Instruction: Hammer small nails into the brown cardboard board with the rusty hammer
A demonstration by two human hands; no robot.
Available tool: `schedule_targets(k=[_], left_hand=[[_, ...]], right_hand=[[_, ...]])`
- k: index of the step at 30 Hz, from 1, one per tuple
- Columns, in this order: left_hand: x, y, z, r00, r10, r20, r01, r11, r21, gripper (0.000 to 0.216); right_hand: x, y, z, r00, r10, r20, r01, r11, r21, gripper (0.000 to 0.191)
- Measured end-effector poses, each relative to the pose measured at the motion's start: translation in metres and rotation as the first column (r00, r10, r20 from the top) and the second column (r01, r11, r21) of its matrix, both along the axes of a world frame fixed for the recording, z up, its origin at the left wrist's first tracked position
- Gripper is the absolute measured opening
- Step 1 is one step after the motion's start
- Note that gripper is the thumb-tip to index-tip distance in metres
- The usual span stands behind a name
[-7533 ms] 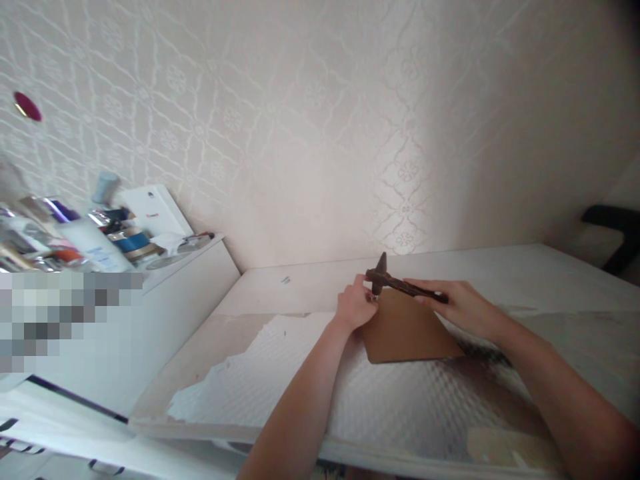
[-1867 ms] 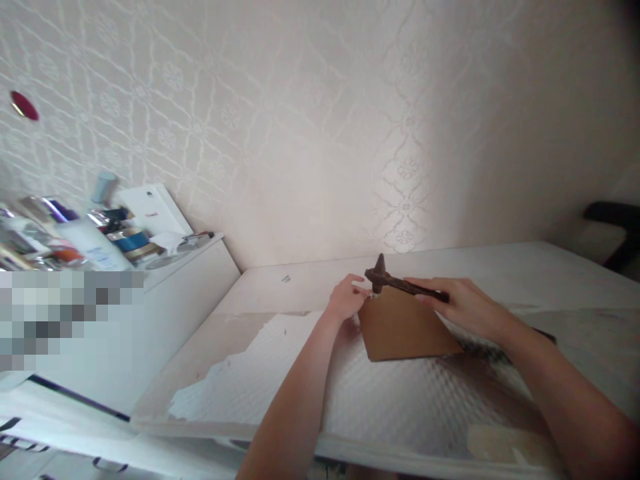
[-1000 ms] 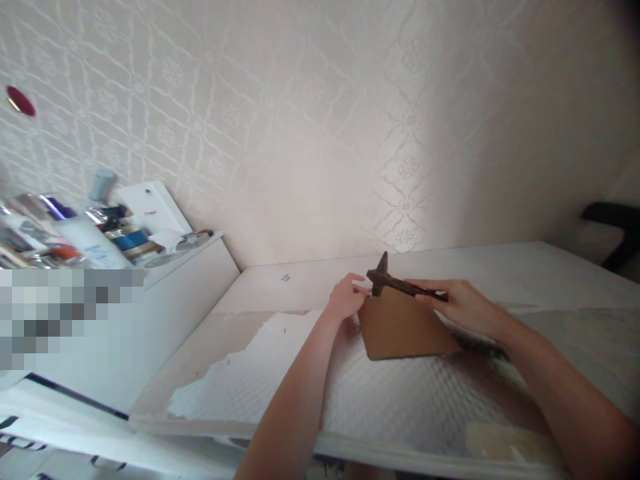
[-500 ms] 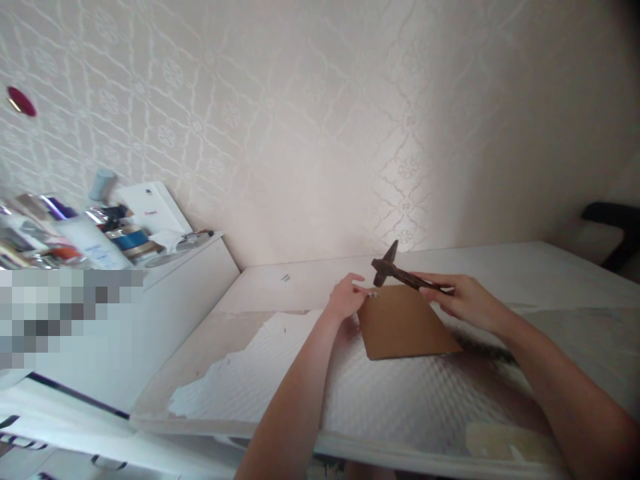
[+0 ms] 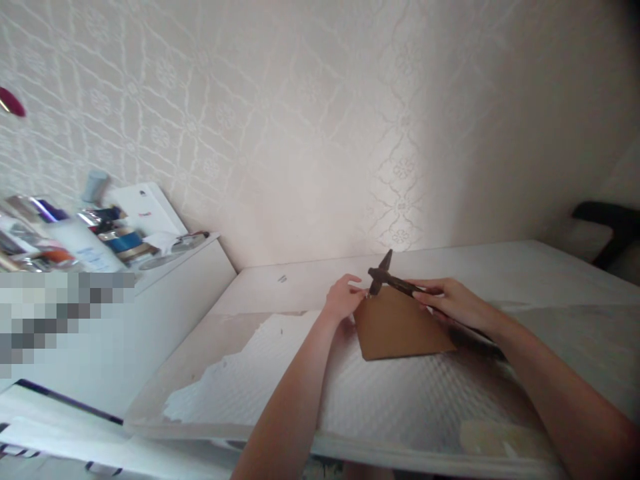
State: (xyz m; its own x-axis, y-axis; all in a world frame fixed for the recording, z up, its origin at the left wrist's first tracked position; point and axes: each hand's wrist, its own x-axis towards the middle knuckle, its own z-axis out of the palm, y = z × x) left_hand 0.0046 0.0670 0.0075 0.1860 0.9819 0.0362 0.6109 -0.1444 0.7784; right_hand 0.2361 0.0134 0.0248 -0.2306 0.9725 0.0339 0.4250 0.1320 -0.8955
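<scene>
My right hand point(image 5: 453, 303) is closed around the handle of a dark hammer point(image 5: 400, 285). The hammer's head is low over the far left corner of a brown board point(image 5: 400, 327), close to my left fingertips. Whether it touches anything there cannot be told. My left hand point(image 5: 344, 297) is at that same corner, thumb and a finger pinched at a tiny silvery piece point(image 5: 367, 295), too small to name, while another finger stretches out. The board lies flat on a quilted silvery sheet point(image 5: 280, 360).
The sheet covers part of a white tabletop point(image 5: 310, 273) against a patterned wall. On the left, a white cabinet point(image 5: 185, 313) bears bottles, tape rolls point(image 5: 125, 241) and a white box point(image 5: 150, 210). A black chair part point(image 5: 607, 220) shows at the right. Small marks or pieces point(image 5: 282, 279) lie at the back.
The hammer's head has come down from above the board to the corner by my left fingers. My left hand stays at the corner, and the view has shifted slightly.
</scene>
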Motion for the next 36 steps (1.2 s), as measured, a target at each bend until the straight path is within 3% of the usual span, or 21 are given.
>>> schedule_targets(k=[12, 16, 20, 28, 36], left_hand=[[0.0, -0.003, 0.002, 1.0, 0.006, -0.012, -0.006, 1.0, 0.007, 0.032], [0.0, -0.002, 0.003, 1.0, -0.003, -0.001, 0.003, 1.0, 0.005, 0.031], [-0.001, 0.0, 0.001, 1.0, -0.017, 0.018, 0.017, 1.0, -0.003, 0.03], [-0.003, 0.003, -0.001, 0.996, -0.062, 0.059, 0.063, 0.998, -0.005, 0.033], [-0.003, 0.003, -0.001, 0.996, -0.066, 0.06, 0.067, 0.998, -0.006, 0.037]], right_hand=[[0.001, 0.0, 0.002, 0.997, -0.009, 0.079, 0.001, 0.995, 0.103, 0.052], [-0.003, 0.0, 0.002, 0.986, -0.066, 0.152, 0.018, 0.954, 0.299, 0.044], [-0.009, 0.001, -0.002, 0.958, -0.043, 0.285, -0.089, 0.897, 0.433, 0.041], [-0.01, 0.0, -0.003, 0.877, -0.098, 0.471, -0.158, 0.866, 0.474, 0.042], [-0.01, -0.002, -0.002, 0.87, -0.11, 0.481, -0.165, 0.853, 0.494, 0.041]])
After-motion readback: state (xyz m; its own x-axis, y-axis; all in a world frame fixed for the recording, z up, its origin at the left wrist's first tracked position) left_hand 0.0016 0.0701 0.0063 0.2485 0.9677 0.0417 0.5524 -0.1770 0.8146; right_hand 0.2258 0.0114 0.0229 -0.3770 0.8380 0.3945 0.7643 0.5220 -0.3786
